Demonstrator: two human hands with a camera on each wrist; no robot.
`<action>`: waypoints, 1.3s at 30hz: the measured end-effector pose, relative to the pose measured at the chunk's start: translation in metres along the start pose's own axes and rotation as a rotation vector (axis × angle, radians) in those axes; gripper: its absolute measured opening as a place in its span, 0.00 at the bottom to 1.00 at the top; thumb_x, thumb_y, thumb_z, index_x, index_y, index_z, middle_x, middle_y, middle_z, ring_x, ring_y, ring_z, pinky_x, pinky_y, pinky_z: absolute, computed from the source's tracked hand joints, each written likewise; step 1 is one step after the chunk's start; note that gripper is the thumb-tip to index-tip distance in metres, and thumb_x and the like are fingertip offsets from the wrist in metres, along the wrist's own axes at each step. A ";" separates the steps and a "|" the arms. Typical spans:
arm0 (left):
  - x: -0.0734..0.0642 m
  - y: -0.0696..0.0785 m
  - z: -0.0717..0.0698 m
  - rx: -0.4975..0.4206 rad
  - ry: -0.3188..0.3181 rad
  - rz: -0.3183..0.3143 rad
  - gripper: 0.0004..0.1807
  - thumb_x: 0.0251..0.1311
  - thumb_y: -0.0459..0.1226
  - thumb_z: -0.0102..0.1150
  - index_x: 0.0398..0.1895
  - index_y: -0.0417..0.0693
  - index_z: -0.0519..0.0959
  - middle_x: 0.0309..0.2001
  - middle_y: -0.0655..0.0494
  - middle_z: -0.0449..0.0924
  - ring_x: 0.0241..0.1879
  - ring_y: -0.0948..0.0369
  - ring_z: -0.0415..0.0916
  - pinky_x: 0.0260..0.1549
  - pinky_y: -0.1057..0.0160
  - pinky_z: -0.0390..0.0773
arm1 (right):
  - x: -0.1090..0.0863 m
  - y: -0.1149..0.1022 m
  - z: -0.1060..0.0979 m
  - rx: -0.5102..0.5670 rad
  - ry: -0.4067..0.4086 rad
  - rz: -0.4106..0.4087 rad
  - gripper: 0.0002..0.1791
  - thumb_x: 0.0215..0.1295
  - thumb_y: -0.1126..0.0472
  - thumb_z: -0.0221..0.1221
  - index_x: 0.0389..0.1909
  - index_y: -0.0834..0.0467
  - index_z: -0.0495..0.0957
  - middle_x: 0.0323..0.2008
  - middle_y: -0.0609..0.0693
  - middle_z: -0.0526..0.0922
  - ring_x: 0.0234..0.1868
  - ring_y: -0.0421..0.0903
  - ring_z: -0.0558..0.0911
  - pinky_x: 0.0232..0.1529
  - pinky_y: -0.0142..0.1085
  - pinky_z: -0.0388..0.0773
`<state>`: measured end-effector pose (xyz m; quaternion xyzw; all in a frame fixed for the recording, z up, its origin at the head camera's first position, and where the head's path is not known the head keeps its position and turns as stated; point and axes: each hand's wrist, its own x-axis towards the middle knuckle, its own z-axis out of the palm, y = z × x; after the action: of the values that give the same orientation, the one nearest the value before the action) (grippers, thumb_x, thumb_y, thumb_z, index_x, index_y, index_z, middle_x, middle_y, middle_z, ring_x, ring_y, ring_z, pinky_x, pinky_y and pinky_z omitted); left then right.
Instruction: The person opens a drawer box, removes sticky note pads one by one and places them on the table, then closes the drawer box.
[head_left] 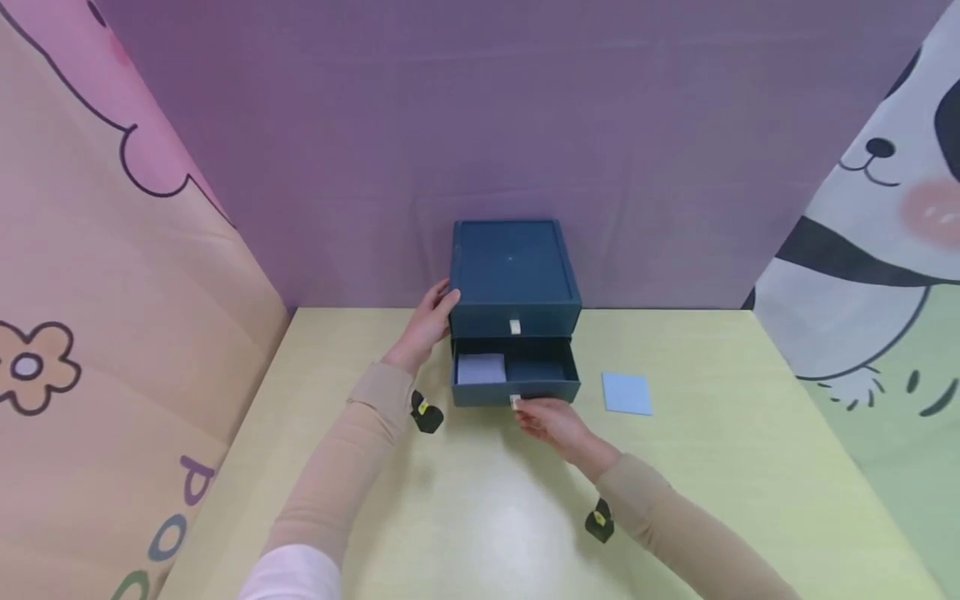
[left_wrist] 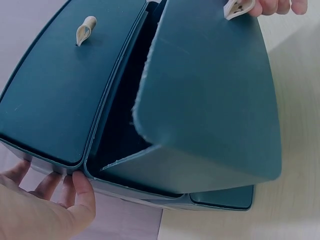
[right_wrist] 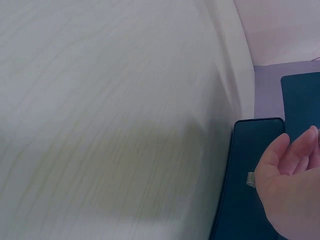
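Drawer [head_left: 480, 396] juts from the middle tier of a dark blue cabinet [head_left: 510, 267], which stands at the center of the table's [head_left: 495, 508] far edge, as I view it from my remote station. A person's right hand [head_left: 558, 427] pinches the drawer's pale pull tab [head_left: 515, 401], while the left hand [head_left: 427, 327], fingers loosely laid and clasping nothing, rests against the cabinet's left side near its front corner. A pale lilac item [head_left: 482, 368] lies in the drawer's left part. On the surface, a light blue square [head_left: 627, 393] lies flat between the cabinet and the right edge. My head view also shows two black pieces [head_left: 427, 414] bearing yellow marks, one near each sleeve [head_left: 341, 475].
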<state>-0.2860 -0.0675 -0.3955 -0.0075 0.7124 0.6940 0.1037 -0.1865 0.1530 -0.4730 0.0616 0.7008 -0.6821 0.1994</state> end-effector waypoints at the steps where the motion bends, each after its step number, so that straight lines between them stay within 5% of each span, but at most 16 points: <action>1: 0.000 -0.001 0.000 0.001 0.001 -0.004 0.32 0.71 0.50 0.43 0.75 0.57 0.50 0.74 0.52 0.49 0.72 0.53 0.51 0.67 0.47 0.59 | 0.000 0.001 0.000 0.002 0.000 0.004 0.21 0.67 0.63 0.54 0.51 0.79 0.71 0.26 0.42 0.80 0.29 0.36 0.78 0.57 0.47 0.74; 39: 0.000 0.001 0.000 0.022 0.030 -0.019 0.33 0.70 0.52 0.44 0.74 0.58 0.51 0.74 0.53 0.50 0.71 0.54 0.52 0.66 0.48 0.61 | -0.014 0.006 0.001 0.011 -0.013 -0.004 0.17 0.67 0.63 0.55 0.46 0.76 0.76 0.26 0.43 0.81 0.30 0.36 0.79 0.53 0.43 0.77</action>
<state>-0.2857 -0.0673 -0.3943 -0.0236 0.7213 0.6850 0.0997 -0.1713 0.1552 -0.4736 0.0566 0.6959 -0.6868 0.2021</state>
